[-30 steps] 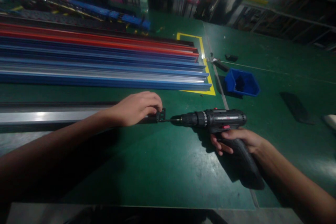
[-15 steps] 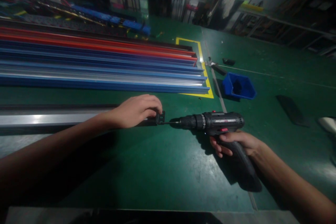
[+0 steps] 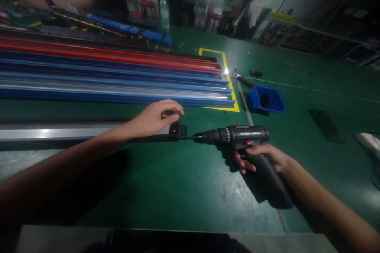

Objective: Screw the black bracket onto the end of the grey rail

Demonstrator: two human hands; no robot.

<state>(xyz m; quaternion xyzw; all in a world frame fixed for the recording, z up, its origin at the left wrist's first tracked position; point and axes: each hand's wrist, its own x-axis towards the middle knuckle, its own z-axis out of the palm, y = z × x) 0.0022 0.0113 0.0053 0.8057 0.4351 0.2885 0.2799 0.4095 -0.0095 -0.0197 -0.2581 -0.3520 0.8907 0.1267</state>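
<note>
Drill point(image 3: 243, 136) in right hand point(image 3: 263, 158), fingers wrapped on grip, bit at black bracket point(image 3: 181, 131) on rail point(image 3: 59, 133) end. Over rail: left hand point(image 3: 156, 118), fingers loose and half-spread, probably not gripping. Just behind, coloured profiles point(image 3: 118, 83) stacked; blue bin point(image 3: 267, 101) and pliers point(image 3: 242, 80) beyond drill, clear of it.

Rail point(image 3: 59, 133), centre left: bare metal, smooth, bright glossy band along the top. Drill point(image 3: 246, 136): black plastic body, matt, with a ribbed collar. Table mat point(image 3: 178, 189): green, smooth, dull sheen, scuffed pale in patches. Bin point(image 3: 267, 101), right of centre: blue plastic, semi-gloss. Stacked profiles point(image 3: 118, 75), upper left: smooth, glossy red, blue and silver.
</note>
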